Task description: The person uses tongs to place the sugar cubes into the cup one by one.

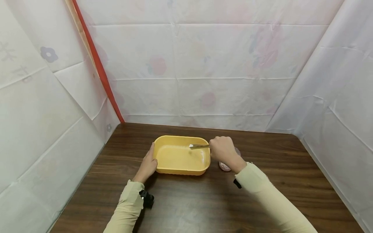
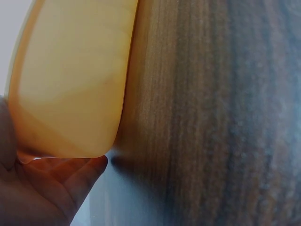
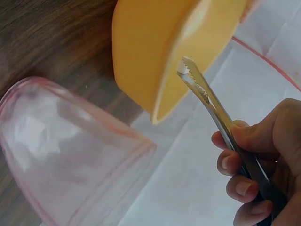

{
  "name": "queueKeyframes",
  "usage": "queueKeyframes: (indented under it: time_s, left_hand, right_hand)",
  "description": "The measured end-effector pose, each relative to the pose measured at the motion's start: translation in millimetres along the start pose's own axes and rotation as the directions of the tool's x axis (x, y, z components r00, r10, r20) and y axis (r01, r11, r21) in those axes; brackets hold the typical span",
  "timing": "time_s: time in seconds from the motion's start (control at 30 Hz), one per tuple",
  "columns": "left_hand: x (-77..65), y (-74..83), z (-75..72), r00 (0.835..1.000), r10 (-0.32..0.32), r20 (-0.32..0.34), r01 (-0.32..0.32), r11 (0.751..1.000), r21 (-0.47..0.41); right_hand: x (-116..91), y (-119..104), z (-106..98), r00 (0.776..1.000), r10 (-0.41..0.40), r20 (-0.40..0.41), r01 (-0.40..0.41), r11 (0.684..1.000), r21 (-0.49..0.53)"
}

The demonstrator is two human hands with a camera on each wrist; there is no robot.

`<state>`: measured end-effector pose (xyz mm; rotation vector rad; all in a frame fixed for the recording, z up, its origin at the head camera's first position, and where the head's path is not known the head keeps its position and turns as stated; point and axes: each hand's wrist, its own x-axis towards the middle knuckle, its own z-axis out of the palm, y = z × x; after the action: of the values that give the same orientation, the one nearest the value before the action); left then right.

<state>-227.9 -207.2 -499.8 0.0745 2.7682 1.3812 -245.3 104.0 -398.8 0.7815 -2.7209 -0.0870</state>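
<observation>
A yellow rectangular plastic basin [image 1: 175,155] with rounded corners stands on the table. My left hand [image 1: 148,165] holds it by its left end, thumb at the rim and fingers along the outer wall, as the left wrist view shows [image 2: 51,193]. With curled fingers, my right hand [image 1: 223,149] grips metal tongs [image 1: 200,146] with dark handles and toothed tips. Pinched between those tips is a small white piece [image 3: 182,66], over the basin's right part. A clear pink-tinted cup [image 3: 70,146] stands close by the basin's right end, largely hidden below the right hand in the head view.
The dark wood-grain table [image 1: 186,200] extends in front of the basin and to both sides. White patterned sheets [image 1: 186,64] hang behind the table and along its sides. A red strip [image 1: 99,64] runs down the back left corner.
</observation>
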Motion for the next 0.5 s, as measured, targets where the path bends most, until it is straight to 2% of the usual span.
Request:
queueKeyframes:
  time_s: [0.23, 0.5]
  left_hand:
    - [0.2, -1.2, 1.8, 1.000, -0.008, -0.003, 0.008, 1.000, 0.004]
    - [1.9, 1.7, -0.2, 1.000, 0.000, 0.008, 0.000, 1.000, -0.002]
  right_hand:
    - [-16.1, 12.9, -15.3, 0.999, 0.035, -0.015, -0.034, 0.999, 0.015]
    - [-45.3, 38.6, -41.3, 0.997, 0.050, -0.059, -0.049, 0.999, 0.024]
